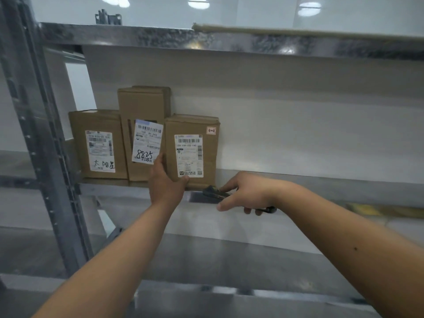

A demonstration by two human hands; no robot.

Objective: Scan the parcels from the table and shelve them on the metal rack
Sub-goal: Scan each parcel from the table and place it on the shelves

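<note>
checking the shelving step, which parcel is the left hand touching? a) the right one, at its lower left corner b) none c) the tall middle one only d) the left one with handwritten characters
a: the left hand grips the lower left corner of the right parcel, thumb on its label.

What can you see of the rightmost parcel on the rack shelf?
The rightmost parcel is a brown cardboard box standing upright on the metal shelf, its left side against the taller middle parcel. A white barcode label and a small red sticker face outward; the top flaps look slightly crumpled. The left hand holds its lower left corner.
</note>
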